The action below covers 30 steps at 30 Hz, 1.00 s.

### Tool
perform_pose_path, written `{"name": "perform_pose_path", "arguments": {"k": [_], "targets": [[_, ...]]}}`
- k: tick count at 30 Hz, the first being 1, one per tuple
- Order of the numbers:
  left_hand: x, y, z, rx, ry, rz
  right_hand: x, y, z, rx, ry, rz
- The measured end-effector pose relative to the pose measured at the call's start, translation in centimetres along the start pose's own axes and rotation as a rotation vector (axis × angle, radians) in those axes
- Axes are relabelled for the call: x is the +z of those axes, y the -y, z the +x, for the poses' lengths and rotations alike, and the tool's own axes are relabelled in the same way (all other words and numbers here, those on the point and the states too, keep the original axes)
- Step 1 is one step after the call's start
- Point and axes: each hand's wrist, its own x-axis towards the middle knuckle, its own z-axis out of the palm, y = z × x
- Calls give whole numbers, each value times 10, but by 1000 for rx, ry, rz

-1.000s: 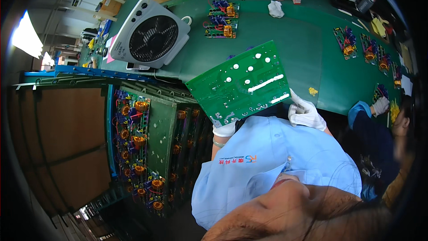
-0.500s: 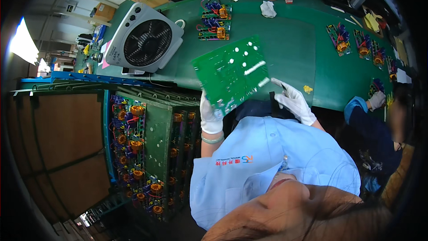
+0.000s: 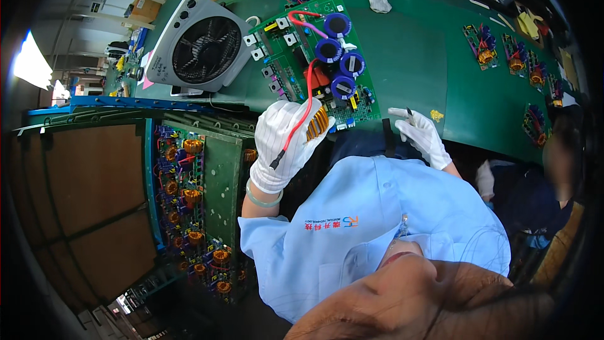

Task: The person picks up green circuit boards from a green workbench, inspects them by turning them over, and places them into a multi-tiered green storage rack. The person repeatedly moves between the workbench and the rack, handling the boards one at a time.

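My gloved left hand (image 3: 286, 141) is closed around the copper-wound coil (image 3: 318, 124) at the near edge of a green circuit board (image 3: 296, 56). The board is held up over the bench, its component side showing blue-topped capacitors (image 3: 329, 50), with metal-tabbed parts along its left side. A red wire (image 3: 309, 82) arches from the board across my left hand and ends in a dark tip. Close to the bench's front edge, my gloved right hand (image 3: 420, 135) is off the board, holding a thin dark tool (image 3: 409, 114) whose kind I cannot make out.
A grey box fan (image 3: 207, 44) stands at the left of the green bench (image 3: 415, 56). Several assembled boards (image 3: 481, 47) lie at the right, near a co-worker (image 3: 516, 182). Crumpled white tissue (image 3: 379, 1) sits farther back. A rack of boards (image 3: 192, 195) stands at my left.
The board has turned over from its solder side to its component side, and my left hand now grips it by the coil. The co-worker's hand has drawn back from the bench.
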Motion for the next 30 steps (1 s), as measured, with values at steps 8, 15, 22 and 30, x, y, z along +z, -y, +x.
{"name": "perform_pose_path", "arguments": {"k": [8, 15, 22, 30], "targets": [[-1, -6, -10, -2, -17, -70, 6, 5, 1, 18, 43, -34], [5, -11, -7, -49, -8, -182, 2, -1, -1, 7, 42, -70], [13, -8, -9, -59, 22, -153, -2, -6, -1, 10, 32, -61], [19, -9, -3, -42, 35, -158, -6, -13, -1, -29, 41, -61]]}}
